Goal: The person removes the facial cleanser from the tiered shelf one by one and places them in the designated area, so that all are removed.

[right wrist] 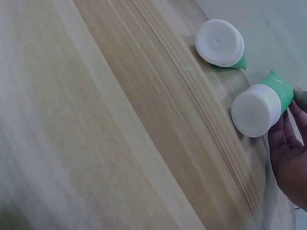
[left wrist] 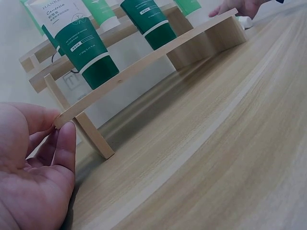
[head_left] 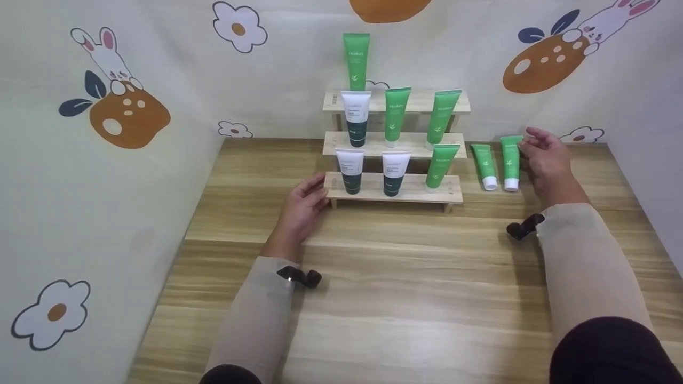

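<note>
Right hand: you had it at the right edge of the nearer green squeeze tube, fingertips at the flank toward the crimped end. I could not tell whether your fingers pinched the tube or only touched it.

Key relation: the tube lay flat on the counter, immediately to the left of your right hand, long axis running front to back, white cap toward you and crimp toward the wall. From there your fingers met it side-on, across its length. Your right hand was by far the nearer one. A second green tube lay just beyond, to the left, slightly askew, cap also toward you.

Left hand: you pinched the left end of the lowest board of the three-tier wooden rack; the rack stood between this hand and both lying tubes.

Rack load: one green tube on the top tier; one white-and-dark-green tube and two green below; two white-and-dark-green and one green at the bottom, all cap down.
</note>
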The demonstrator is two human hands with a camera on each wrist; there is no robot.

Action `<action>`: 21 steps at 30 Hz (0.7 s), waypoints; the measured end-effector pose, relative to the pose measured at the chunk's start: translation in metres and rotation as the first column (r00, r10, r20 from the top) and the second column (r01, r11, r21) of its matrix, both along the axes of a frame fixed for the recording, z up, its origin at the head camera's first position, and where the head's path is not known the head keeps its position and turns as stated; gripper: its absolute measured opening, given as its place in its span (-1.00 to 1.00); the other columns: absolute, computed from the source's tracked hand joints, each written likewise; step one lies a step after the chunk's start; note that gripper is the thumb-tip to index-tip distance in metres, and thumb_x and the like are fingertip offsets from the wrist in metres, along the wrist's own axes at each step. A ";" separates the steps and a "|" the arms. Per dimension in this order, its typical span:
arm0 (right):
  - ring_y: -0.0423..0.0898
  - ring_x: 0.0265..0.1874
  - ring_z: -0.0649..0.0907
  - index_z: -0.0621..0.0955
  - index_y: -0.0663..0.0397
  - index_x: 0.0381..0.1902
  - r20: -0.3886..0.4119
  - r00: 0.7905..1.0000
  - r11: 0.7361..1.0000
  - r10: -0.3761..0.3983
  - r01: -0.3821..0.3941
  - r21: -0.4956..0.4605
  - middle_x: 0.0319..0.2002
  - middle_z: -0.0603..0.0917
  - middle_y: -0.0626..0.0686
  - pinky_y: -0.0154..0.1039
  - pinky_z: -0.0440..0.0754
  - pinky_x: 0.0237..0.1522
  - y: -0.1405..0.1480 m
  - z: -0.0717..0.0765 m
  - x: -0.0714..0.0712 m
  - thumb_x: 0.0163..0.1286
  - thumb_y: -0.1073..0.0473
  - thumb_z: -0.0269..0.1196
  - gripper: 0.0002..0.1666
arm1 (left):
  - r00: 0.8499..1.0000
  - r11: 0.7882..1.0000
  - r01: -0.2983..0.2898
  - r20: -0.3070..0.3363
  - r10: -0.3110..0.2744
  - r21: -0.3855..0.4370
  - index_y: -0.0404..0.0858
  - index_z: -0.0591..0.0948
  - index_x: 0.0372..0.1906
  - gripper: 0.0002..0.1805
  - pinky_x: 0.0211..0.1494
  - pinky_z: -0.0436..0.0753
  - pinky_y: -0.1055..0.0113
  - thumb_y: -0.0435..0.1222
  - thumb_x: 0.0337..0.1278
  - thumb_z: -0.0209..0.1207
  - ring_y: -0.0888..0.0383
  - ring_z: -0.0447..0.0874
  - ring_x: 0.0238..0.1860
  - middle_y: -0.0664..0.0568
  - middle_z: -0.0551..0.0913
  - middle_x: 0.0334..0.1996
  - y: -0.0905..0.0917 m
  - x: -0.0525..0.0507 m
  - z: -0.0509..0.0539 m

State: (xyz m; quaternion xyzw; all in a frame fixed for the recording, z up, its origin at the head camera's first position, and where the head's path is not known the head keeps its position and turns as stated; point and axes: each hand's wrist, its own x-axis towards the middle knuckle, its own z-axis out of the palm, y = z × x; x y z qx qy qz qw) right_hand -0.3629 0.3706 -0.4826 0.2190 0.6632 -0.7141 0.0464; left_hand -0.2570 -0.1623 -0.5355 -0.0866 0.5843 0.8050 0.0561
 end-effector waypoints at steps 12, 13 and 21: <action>-0.26 0.16 0.56 0.48 -0.15 0.55 -0.024 1.000 0.977 0.020 -0.014 0.214 0.16 0.62 -0.15 -0.41 0.53 0.31 -0.008 -0.010 -0.008 0.52 0.22 0.36 -0.31 | 1.000 1.000 0.018 0.002 -0.018 -0.008 -0.28 0.50 0.50 -0.46 0.07 0.71 0.43 -0.47 0.50 0.16 0.19 0.68 0.09 -0.11 0.56 0.40 0.000 0.002 0.002; -0.26 0.17 0.56 0.48 -0.17 0.54 -0.007 1.000 0.971 0.025 -0.022 0.237 0.16 0.62 -0.16 -0.38 0.51 0.37 -0.008 -0.009 -0.008 0.52 0.20 0.36 -0.32 | 1.000 1.000 0.019 0.006 -0.019 -0.008 -0.27 0.49 0.50 -0.46 0.09 0.71 0.42 -0.47 0.50 0.16 0.18 0.68 0.11 -0.10 0.55 0.41 -0.001 0.002 0.002; -0.17 0.38 0.52 0.47 -0.27 0.54 0.071 0.997 0.973 0.026 -0.041 0.228 0.41 0.57 -0.12 -0.17 0.39 0.63 -0.012 -0.003 -0.009 0.55 0.15 0.33 -0.34 | 1.000 1.000 0.024 0.013 -0.024 -0.012 -0.24 0.50 0.50 -0.46 0.14 0.70 0.40 -0.46 0.49 0.16 0.16 0.67 0.15 -0.09 0.54 0.44 -0.001 0.002 0.001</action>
